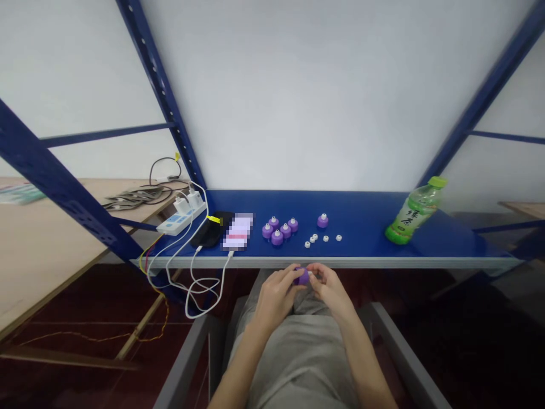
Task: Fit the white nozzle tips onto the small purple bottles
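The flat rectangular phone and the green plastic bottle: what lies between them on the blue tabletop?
In the head view, five clustered round purple caps with white tips, one similar purple cap apart, and five small white pieces lie there.

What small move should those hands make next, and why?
Probably a gentle push by the right hand to seat the white tip on the purple cap. The left hand holds that cap, right fingers are at the tip, and the six caps on the table wear tips. Whether it's already seated, I can't tell.
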`<state>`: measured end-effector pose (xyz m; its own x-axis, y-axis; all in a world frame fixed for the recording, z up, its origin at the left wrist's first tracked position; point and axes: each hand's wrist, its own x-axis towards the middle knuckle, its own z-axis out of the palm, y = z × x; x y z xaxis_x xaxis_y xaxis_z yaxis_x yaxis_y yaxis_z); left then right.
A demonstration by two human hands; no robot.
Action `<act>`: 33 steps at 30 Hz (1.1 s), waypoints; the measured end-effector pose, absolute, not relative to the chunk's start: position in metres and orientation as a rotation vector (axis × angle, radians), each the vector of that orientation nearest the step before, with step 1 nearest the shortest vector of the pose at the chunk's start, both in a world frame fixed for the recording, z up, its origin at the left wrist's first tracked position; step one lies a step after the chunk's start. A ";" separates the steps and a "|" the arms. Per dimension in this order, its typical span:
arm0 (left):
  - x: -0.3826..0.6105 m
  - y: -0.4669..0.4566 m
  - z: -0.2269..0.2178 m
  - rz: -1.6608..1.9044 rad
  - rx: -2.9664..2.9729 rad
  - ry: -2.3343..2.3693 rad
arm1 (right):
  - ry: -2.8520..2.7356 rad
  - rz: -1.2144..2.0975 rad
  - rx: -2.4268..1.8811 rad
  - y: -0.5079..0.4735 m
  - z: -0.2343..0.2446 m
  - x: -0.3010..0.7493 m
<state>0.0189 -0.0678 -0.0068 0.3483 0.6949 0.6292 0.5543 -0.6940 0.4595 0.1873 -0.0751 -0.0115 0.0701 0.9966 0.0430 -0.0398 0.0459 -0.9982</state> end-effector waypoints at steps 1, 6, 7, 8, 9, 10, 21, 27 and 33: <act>0.019 -0.068 -0.007 1.261 2.450 1.135 | -1.115 1.180 -1.189 -0.075 -0.012 0.188; 0.018 -0.068 -0.007 1.218 2.519 1.161 | -0.984 1.259 -1.211 -0.075 -0.014 0.187; 0.018 -0.068 -0.007 1.219 2.533 1.167 | -0.979 1.261 -1.211 -0.074 -0.014 0.187; 0.018 -0.067 -0.006 1.225 2.546 1.171 | -0.979 1.265 -1.211 -0.074 -0.014 0.187; 0.018 -0.067 -0.006 1.239 2.559 1.172 | -0.981 1.269 -1.211 -0.074 -0.014 0.188; 0.018 -0.067 -0.005 1.259 2.570 1.167 | -0.984 1.272 -1.210 -0.074 -0.013 0.188; 0.018 -0.066 -0.005 1.381 2.623 1.126 | -1.030 1.144 -1.275 -0.075 -0.006 0.192; 0.016 -0.071 -0.001 1.279 2.441 1.293 | -1.169 1.069 -1.239 -0.081 0.006 0.215; 0.023 -0.079 0.003 1.166 2.385 1.270 | -1.391 1.076 -1.203 -0.086 0.013 0.208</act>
